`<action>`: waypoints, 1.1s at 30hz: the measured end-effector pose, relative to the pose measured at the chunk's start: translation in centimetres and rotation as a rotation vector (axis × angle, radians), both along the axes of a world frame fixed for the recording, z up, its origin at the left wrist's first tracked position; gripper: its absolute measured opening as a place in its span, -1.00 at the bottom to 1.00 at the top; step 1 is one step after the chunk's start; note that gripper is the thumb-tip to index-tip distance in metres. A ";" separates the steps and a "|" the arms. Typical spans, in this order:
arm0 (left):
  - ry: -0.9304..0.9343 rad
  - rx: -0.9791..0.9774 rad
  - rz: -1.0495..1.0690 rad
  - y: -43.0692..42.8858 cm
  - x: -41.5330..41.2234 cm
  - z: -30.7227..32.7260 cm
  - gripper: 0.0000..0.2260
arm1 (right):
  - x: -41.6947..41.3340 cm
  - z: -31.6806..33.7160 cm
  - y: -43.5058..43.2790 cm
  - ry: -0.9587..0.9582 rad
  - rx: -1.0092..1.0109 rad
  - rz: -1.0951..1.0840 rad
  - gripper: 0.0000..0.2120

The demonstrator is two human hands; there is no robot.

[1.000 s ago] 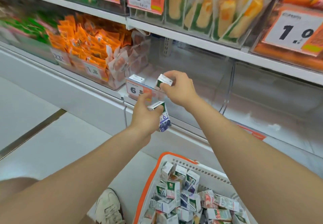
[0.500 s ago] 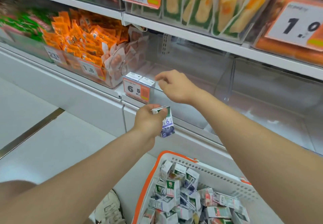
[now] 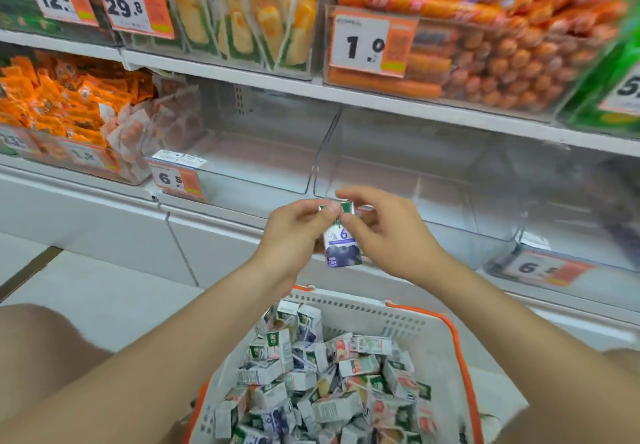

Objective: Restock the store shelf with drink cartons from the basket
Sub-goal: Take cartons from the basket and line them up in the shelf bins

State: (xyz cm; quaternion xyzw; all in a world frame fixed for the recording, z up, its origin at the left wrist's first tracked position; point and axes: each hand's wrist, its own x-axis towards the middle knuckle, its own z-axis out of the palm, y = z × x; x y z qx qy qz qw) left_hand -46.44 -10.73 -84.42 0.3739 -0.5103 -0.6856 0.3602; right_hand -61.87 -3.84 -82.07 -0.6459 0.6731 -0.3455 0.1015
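Head cam: the left hand (image 3: 294,232) and right hand (image 3: 391,236) both have their fingers pinching the top of one purple drink carton (image 3: 343,249). It's upright, just above the near basket (image 3: 450,333), which is heaped with more. At the far left, two cartons (image 3: 180,158) sit in the clear shelf bin (image 3: 263,166).

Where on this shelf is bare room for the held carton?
The clear plastic bin is bare right of the two white-topped cartons behind the orange 6.5 price tag; the neighbouring clear bin looks bare too. The white orange-rimmed basket is crowded.
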 end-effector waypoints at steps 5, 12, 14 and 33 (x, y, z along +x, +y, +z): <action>-0.047 -0.153 -0.092 3.0 -4.4 1.2 -0.82 | -4.5 0.6 4.4 -0.218 0.121 -0.040 -0.68; -0.091 -0.330 -0.202 7.0 -12.9 2.4 -0.71 | -11.0 2.4 10.5 -0.267 0.136 -0.275 -0.54; -0.196 -0.498 -0.198 7.8 -15.4 2.5 -0.63 | -13.2 3.5 12.3 -0.198 0.054 -0.361 -0.70; -0.618 -1.195 -0.384 9.3 -19.6 -3.2 -0.59 | -25.8 0.6 13.5 0.070 0.581 -0.456 -0.60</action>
